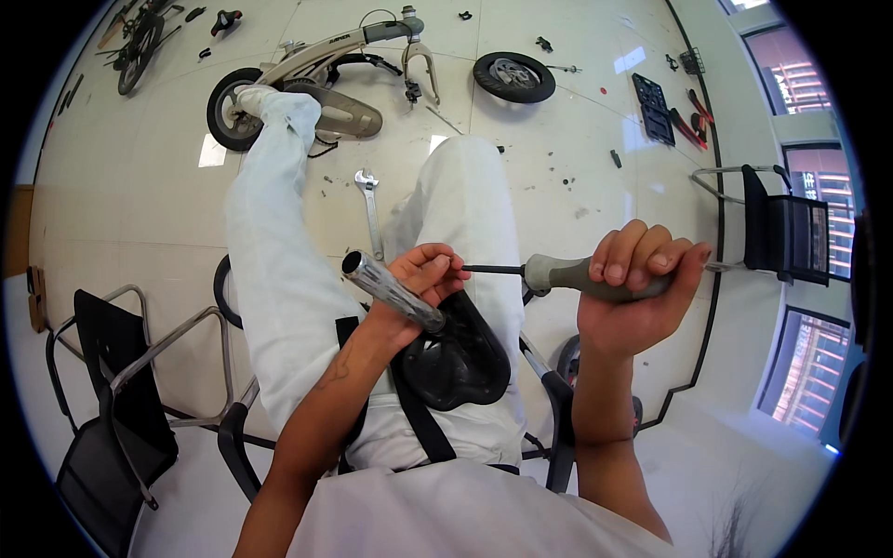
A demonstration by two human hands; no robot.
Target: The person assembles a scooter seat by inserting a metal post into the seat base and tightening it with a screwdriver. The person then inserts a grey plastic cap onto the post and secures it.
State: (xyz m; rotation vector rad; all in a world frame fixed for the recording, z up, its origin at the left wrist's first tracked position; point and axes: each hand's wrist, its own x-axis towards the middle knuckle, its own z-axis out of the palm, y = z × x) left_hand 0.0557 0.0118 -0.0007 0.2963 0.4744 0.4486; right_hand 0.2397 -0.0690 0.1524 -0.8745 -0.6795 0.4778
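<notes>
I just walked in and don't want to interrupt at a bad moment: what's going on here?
The right hand grips a screwdriver with a grey handle, its dark shaft pointing at the left hand. I can't tell what the tip meets there. A black saddle with a metal seat post rests on the person's white trousers. On the floor lie a partly dismantled bike, a separate wheel and an adjustable wrench.

Left of and below the left fingers (433, 263), the metal post (395, 292) and black saddle (454, 367) block passage; the right thigh (472, 195) lies ahead. Rightward, the screwdriver (553, 272) bars the gap to the right fingers (625, 258), ahead of which open room lies above the floor (642, 203).
</notes>
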